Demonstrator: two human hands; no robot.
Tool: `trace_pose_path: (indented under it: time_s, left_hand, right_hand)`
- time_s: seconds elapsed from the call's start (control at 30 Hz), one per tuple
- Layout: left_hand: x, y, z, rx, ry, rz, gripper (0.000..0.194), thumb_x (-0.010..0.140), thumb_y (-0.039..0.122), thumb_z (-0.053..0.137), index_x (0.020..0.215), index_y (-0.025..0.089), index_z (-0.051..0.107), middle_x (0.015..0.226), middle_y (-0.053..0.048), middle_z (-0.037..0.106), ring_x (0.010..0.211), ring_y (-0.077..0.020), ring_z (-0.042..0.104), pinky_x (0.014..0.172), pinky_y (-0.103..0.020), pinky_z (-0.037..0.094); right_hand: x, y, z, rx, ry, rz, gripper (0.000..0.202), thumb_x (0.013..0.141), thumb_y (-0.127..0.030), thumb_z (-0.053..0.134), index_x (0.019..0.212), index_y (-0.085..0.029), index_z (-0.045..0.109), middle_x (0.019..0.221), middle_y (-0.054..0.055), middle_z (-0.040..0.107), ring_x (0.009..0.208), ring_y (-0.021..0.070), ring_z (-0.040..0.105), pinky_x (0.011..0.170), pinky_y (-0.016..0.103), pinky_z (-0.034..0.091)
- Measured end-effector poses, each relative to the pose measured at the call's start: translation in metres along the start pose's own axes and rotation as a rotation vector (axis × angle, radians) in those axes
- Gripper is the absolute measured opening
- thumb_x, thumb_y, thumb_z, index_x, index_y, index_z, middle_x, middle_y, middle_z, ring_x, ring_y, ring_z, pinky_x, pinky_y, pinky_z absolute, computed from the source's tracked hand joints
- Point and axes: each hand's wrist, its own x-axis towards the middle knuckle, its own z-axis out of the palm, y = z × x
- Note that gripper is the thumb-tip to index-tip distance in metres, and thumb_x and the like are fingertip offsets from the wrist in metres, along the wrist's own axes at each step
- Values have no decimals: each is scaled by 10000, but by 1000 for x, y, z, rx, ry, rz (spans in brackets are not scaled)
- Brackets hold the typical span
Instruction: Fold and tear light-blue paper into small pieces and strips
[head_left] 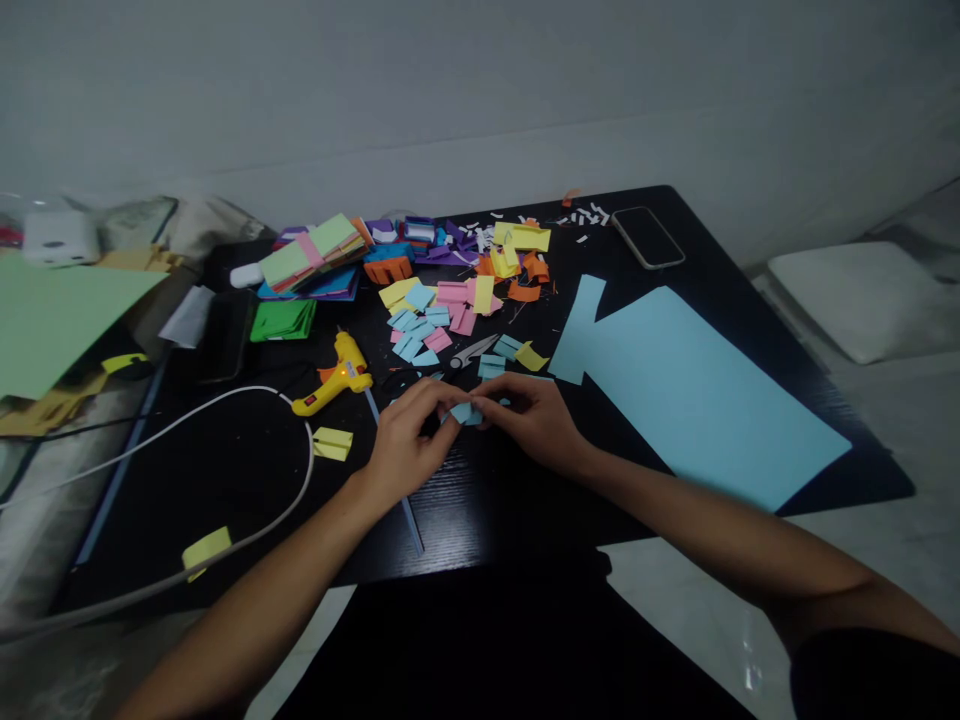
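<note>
Between the fingertips of both hands is a small piece of light blue paper. My left hand pinches its left side, and my right hand pinches its right side. Scissors lie just beyond the hands, partly hidden by them. Small folded blue paper pieces are heaped behind, mixed with pink pieces. To the left of my left hand rests a yellow glue gun, with a long glue stick reaching under that hand. A large light blue sheet lies right of my right hand.
The black table also bears a stack of coloured paper, green paper, a phone at the far right corner and white scraps. A white cable loops across the left side. A wall stands behind.
</note>
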Motion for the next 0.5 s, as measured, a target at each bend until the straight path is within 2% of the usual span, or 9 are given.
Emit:
trace_pose_path:
  time_s: [0.2, 0.37, 0.5]
  left_hand:
    - [0, -2, -1, -8, 2, 5, 104, 972, 160, 617, 1048, 194, 680, 939, -56, 716, 857, -183, 665, 766, -313, 540]
    - [0, -2, -2, -21, -13, 3, 124, 983, 183, 609, 1068, 199, 699, 998, -79, 741, 925, -206, 684, 816, -342, 561]
    - [2, -2, -3, -43, -14, 40, 165, 984, 175, 603, 1103, 210, 713, 1024, -82, 745, 960, -212, 689, 845, -364, 573]
  right_hand:
    - [-1, 1, -2, 32, -35, 6, 246, 870, -428, 795, 984, -210, 808, 966, 55, 778, 707, 163, 749, 716, 334, 660]
    - [-1, 2, -1, 70, -9, 28, 315, 827, -455, 840, 1029, -216, 811, 960, 55, 789, 763, 183, 756, 720, 334, 669]
    - [-1, 1, 0, 133, 23, 50, 342, 761, -469, 894, 944, -199, 788, 892, 37, 781, 714, 166, 743, 702, 324, 667]
